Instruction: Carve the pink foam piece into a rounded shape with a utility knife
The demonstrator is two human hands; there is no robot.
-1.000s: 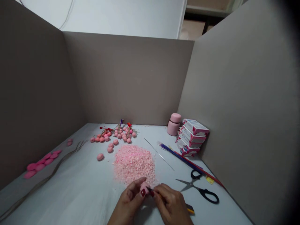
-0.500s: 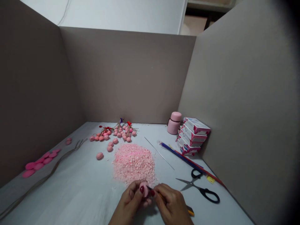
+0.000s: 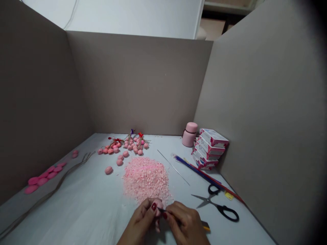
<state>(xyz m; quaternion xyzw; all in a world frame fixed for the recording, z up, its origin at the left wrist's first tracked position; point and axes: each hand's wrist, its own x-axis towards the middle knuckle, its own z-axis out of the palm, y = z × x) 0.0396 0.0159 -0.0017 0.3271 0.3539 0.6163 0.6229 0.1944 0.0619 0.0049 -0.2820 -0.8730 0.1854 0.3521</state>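
Note:
Low in the head view, my left hand (image 3: 140, 217) is closed around a small rounded pink piece (image 3: 158, 204) that looks like soap. In my right hand (image 3: 185, 221) is a utility knife (image 3: 205, 226), its yellow and black handle end sticking out behind the palm. The dark blade touches the pink piece near my left thumb. Just beyond both hands lies a heap of pink shavings (image 3: 145, 178). Scissors (image 3: 209, 200) with black handles rest spread on the table to the right of my right hand.
Pink balls (image 3: 108, 169) and tied bunches (image 3: 135, 144) lie at the back left. Flat pink ovals (image 3: 42, 181) and brown stems (image 3: 60, 182) are along the left. A thin rod (image 3: 173, 167), blue and red sticks (image 3: 199, 173), stacked boxes (image 3: 211, 148) and a pink flask (image 3: 189, 134) stand or lie right.
My right hand and the knife have shifted slightly left, and the blade sits lower on the pink piece. The pink piece has turned a little in my left hand.

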